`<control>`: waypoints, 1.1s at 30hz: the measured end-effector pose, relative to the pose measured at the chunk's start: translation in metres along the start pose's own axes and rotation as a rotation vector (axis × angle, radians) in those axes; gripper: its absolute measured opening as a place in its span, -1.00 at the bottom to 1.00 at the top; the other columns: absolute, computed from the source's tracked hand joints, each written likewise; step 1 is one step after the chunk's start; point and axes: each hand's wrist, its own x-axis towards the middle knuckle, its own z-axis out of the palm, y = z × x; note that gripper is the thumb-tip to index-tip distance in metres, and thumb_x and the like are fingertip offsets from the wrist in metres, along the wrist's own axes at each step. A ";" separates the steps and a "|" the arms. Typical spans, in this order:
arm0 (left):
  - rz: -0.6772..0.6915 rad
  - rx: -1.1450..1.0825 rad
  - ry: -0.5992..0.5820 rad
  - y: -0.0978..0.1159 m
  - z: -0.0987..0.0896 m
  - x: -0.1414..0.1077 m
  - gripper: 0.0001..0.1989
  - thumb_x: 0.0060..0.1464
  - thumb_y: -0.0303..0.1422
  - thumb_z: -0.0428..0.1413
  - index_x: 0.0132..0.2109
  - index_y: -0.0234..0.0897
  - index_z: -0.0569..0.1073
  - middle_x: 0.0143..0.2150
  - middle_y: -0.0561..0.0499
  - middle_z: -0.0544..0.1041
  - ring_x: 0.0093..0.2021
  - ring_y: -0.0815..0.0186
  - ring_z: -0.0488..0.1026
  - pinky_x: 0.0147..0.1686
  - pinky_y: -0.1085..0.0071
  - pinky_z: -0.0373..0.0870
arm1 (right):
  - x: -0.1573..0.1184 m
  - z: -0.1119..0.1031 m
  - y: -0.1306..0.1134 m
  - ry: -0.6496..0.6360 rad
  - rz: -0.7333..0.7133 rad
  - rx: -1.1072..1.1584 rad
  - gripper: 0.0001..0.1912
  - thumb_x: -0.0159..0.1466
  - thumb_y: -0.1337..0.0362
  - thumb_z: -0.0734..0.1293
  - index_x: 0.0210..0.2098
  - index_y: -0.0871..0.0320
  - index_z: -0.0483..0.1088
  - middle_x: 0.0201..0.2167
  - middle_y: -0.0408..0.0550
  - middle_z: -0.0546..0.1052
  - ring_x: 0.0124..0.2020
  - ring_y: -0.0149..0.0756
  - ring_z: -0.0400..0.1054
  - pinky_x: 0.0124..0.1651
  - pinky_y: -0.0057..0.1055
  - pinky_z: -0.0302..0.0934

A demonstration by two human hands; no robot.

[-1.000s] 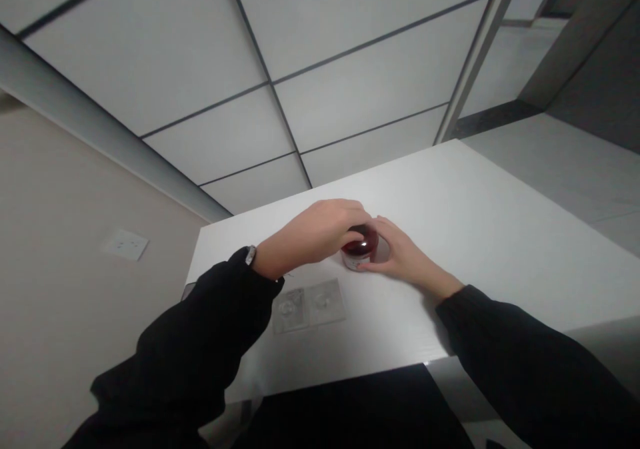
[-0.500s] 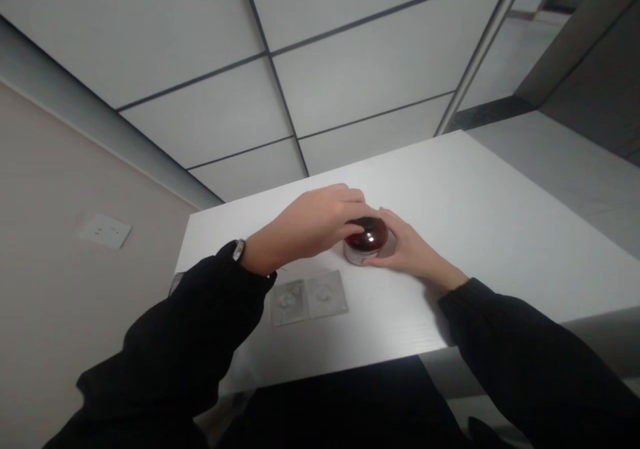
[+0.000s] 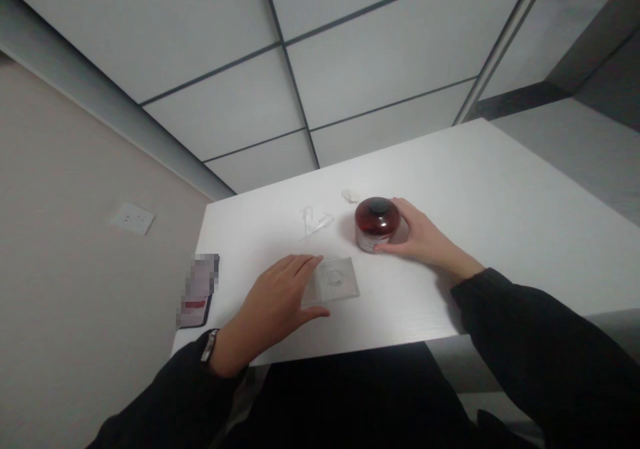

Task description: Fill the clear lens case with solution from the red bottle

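Note:
A squat red-brown bottle (image 3: 367, 221) with a black cap and a pale label stands upright on the white table. My right hand (image 3: 425, 239) is curved around its right side, thumb at the front near the label. My left hand (image 3: 280, 292) is over the left part of a flat clear plastic case (image 3: 347, 279), thumb spread away from the fingers. Whether its fingertips touch the case, I cannot tell. The case's right half shows a round shape; its left part is mostly hidden by my hand.
Thin clear plastic pieces (image 3: 315, 221) lie behind the case, and a small whitish crumpled bit (image 3: 349, 196) is left of the bottle. A phone (image 3: 197, 296), partly blurred out, rests at the table's left edge. White panels (image 3: 390, 69) rise behind the table (image 3: 500, 236).
My left hand has left the bottle's cap and come down to the left, over the clear case. My right hand still holds the bottle. The view has shifted slightly.

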 end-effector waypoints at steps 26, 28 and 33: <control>0.137 0.170 0.221 -0.031 0.021 0.006 -0.35 0.29 -0.15 0.31 0.38 -0.35 0.39 0.40 -0.33 0.50 0.35 -0.09 0.51 0.35 -0.14 0.50 | 0.000 -0.002 -0.002 0.006 0.010 -0.003 -0.14 0.13 -0.15 0.63 0.31 -0.01 0.40 0.23 0.14 0.53 0.24 0.24 0.43 0.32 0.29 0.30; 0.165 0.249 0.244 -0.024 0.023 -0.003 -0.39 0.33 -0.15 0.27 0.37 -0.39 0.40 0.43 -0.36 0.46 0.37 -0.16 0.48 0.36 -0.19 0.48 | 0.001 -0.002 -0.002 0.004 0.019 -0.009 -0.14 0.13 -0.15 0.63 0.32 -0.03 0.40 0.23 0.14 0.53 0.24 0.26 0.43 0.31 0.29 0.31; 0.176 0.234 0.278 -0.010 0.020 -0.022 -0.61 0.40 -0.24 0.19 0.29 -0.23 0.49 0.39 -0.24 0.51 0.34 -0.08 0.50 0.33 -0.17 0.50 | 0.002 -0.004 -0.005 -0.016 0.041 -0.013 -0.16 0.14 -0.13 0.62 0.32 -0.04 0.39 0.23 0.14 0.53 0.24 0.27 0.43 0.31 0.32 0.31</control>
